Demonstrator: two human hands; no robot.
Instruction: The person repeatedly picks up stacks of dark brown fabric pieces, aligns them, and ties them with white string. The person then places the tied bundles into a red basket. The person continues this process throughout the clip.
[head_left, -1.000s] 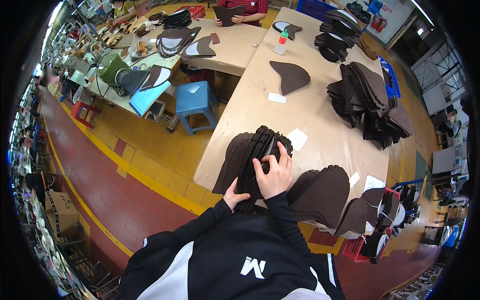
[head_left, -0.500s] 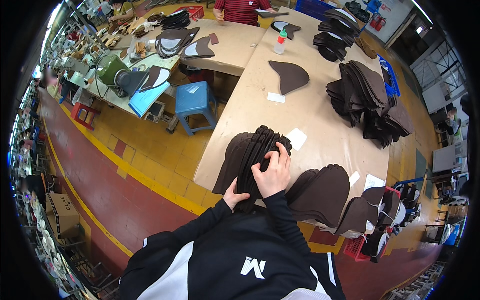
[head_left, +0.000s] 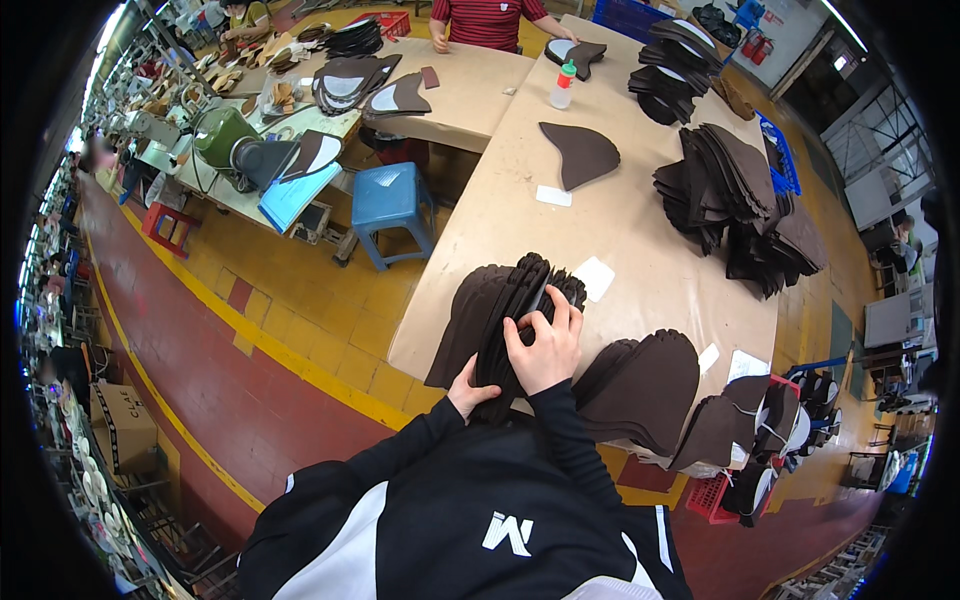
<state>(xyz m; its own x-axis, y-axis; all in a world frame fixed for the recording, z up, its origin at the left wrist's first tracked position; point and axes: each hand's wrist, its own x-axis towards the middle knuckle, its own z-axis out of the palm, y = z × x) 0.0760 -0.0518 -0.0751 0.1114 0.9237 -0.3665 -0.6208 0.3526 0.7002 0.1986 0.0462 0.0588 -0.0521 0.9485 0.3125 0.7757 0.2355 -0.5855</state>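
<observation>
Through the head camera I see the left hand [head_left: 470, 388] gripping the lower end of a stack of dark brown pieces [head_left: 505, 315], thumb pressed on its side. The right hand [head_left: 548, 346] grasps the same stack from the right, thumb and fingers apart with pieces between them. The stack stands on edge at the near left corner of the table [head_left: 480, 215], close to the wearer's body. Left of it, past the table edge, I have yellow and red floor [head_left: 290, 310]; a blue stool [head_left: 390, 200] stands near that edge. To the right, a second pile [head_left: 645, 390] sits just beside the right forearm, limiting room there. Ahead, bare tan tabletop runs up to a single brown piece [head_left: 582, 152].

For markings, I note a white emblem [head_left: 507, 535] on the black shirt [head_left: 430, 540], a red label on the green-capped bottle [head_left: 563, 88], and dark lettering on the carton [head_left: 125, 428] at far left. The paper sheet [head_left: 748, 366] at the right edge carries print too small to read.
</observation>
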